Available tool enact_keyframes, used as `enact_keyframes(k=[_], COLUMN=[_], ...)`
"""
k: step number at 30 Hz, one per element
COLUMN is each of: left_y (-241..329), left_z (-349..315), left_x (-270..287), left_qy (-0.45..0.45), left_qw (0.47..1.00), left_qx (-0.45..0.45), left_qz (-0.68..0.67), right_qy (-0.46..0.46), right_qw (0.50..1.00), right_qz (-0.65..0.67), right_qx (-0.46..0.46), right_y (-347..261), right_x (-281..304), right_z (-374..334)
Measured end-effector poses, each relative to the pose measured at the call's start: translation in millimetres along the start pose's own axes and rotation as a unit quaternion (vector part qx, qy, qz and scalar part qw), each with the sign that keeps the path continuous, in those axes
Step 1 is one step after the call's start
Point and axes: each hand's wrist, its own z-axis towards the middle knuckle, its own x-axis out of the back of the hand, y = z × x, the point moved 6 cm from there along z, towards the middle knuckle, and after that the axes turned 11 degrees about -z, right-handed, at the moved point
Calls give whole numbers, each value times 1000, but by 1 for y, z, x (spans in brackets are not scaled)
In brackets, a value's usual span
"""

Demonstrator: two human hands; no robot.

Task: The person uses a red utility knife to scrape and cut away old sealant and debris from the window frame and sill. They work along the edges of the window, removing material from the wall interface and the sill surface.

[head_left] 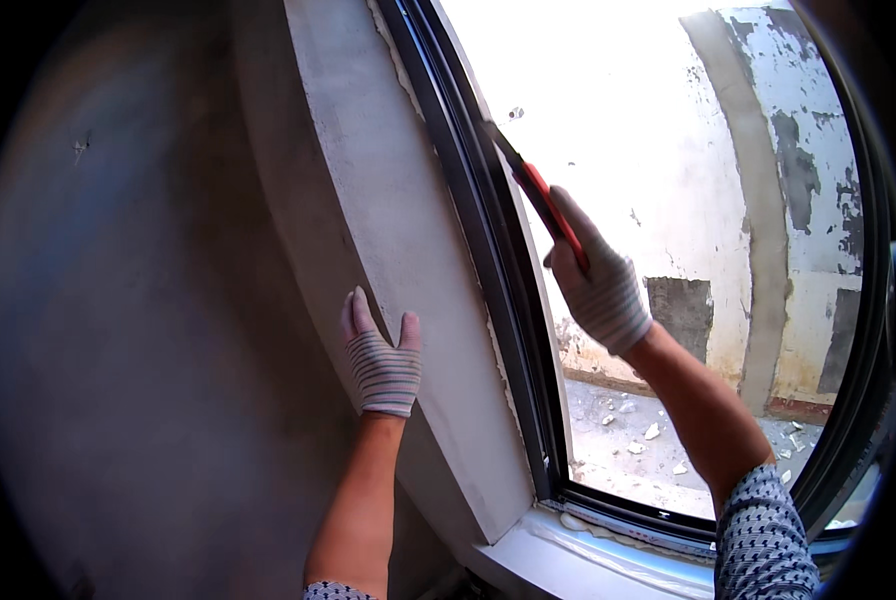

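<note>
My right hand [600, 290], in a striped knit glove, grips a red and black utility knife [556, 212]. Its long dark blade points up and left, and the tip is at the inner side of the dark window frame [503, 270]; whether it touches cannot be told. An outstretched finger lies along the handle. My left hand [381, 360], gloved alike, is at the corner of the grey plastered window reveal [408, 205], with thumb and fingers apart and nothing in it.
A rough line of pale filler runs between frame and reveal. Along the bottom is a pale sill [588, 560] with plastic film. A dark grey wall [158, 330] stands on the left. Beyond the opening are a peeling white wall [628, 130] and floor rubble [652, 431].
</note>
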Motion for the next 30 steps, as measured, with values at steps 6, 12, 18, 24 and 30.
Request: enact_keyframes(k=[6,12,18,24,30], left_y=[-27,-31,-24,-10,3], left_z=[20,12,6,-18,-25], left_x=[-33,-28,-23,-1,7], left_qy=[35,26,31,32,34], left_qw=[998,997,996,996,995], left_qx=[-47,-51,-51,-25,-28], left_qz=[-9,-57,-70,-79,-86], right_qy=[44,5,39,7,4], right_qw=[964,985,984,995,1000], right_qz=[-205,-171,-172,-96,20], right_qx=[162,1,30,-4,-4], right_y=[-30,-27,-6,-15,7], right_x=[-54,-107,-119,-116,-115], right_z=[154,246,310,309,359])
